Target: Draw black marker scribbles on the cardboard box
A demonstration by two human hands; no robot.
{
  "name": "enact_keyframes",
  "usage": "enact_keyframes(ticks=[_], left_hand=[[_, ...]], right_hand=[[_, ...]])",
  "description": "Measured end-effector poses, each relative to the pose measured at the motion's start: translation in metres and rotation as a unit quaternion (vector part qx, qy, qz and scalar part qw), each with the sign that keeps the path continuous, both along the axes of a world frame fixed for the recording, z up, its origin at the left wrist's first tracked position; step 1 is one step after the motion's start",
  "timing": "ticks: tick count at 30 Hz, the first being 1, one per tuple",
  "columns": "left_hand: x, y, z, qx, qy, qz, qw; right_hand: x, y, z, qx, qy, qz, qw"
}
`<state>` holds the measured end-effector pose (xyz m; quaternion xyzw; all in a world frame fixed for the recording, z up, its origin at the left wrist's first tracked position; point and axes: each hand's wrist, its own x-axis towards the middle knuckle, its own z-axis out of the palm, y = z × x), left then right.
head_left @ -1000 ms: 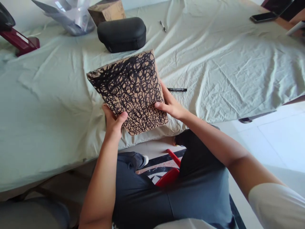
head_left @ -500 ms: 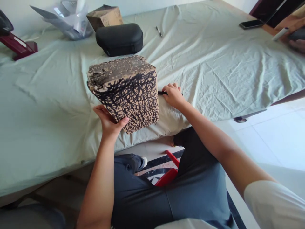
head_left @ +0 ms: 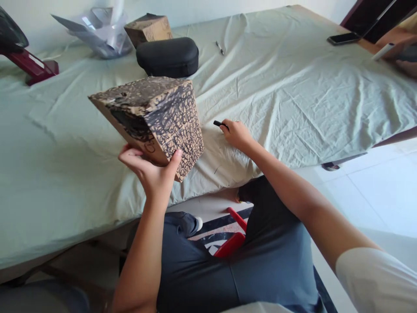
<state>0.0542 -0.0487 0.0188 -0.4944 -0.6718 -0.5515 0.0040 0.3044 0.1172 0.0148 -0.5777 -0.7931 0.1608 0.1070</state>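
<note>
My left hand (head_left: 150, 173) grips the bottom corner of a cardboard box (head_left: 153, 117) covered in black scribbled loops, holding it tilted above the table's near edge. My right hand (head_left: 237, 134) rests on the pale green sheet (head_left: 293, 95) to the right of the box, its fingers closed round a black marker (head_left: 219, 124) whose tip pokes out to the left.
A black zipped case (head_left: 167, 56) lies behind the box, with a second scribbled cardboard box (head_left: 149, 28) and clear plastic wrapping (head_left: 97, 30) further back. A small pen (head_left: 220, 47) lies mid-table. A phone (head_left: 344, 38) and another person's hand (head_left: 402, 54) are at the far right. A red chair (head_left: 233, 237) shows below.
My right hand let go of the box, reached to the marker on the sheet and closed on it. My left hand turned and tilted the box leftward.
</note>
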Motion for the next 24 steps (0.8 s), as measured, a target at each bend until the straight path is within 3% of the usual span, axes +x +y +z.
enact_keyframes(ticks=[2, 5, 10, 13, 16, 19, 21, 24], left_hand=[[0.007, 0.000, 0.008, 0.024, 0.035, 0.025, 0.999], [0.019, 0.001, 0.014, 0.002, 0.061, 0.047, 0.997], [0.030, -0.003, 0.020, -0.023, 0.074, 0.071, 0.994], [0.031, -0.005, 0.022, -0.013, 0.085, 0.067, 0.994], [0.032, -0.003, 0.022, 0.004, 0.093, 0.065, 0.994], [0.035, -0.001, 0.022, 0.013, 0.102, 0.077, 0.992], [0.037, -0.001, 0.022, 0.011, 0.105, 0.081, 0.991], [0.039, -0.001, 0.024, 0.008, 0.100, 0.081, 0.992]], right_hand=[[0.001, 0.000, -0.002, 0.003, -0.001, -0.014, 1.000], [0.003, 0.003, -0.001, -0.006, -0.006, -0.040, 0.999], [0.008, -0.001, 0.018, -0.054, -0.088, -0.080, 0.991], [0.013, -0.014, 0.033, -0.082, -0.132, -0.066, 0.986], [0.022, -0.029, 0.043, -0.065, -0.120, -0.028, 0.990], [0.031, -0.035, 0.049, -0.019, -0.025, 0.006, 0.999], [0.032, -0.034, 0.052, -0.014, 0.097, 0.023, 0.995], [0.028, -0.031, 0.057, -0.091, 0.336, 0.052, 0.936]])
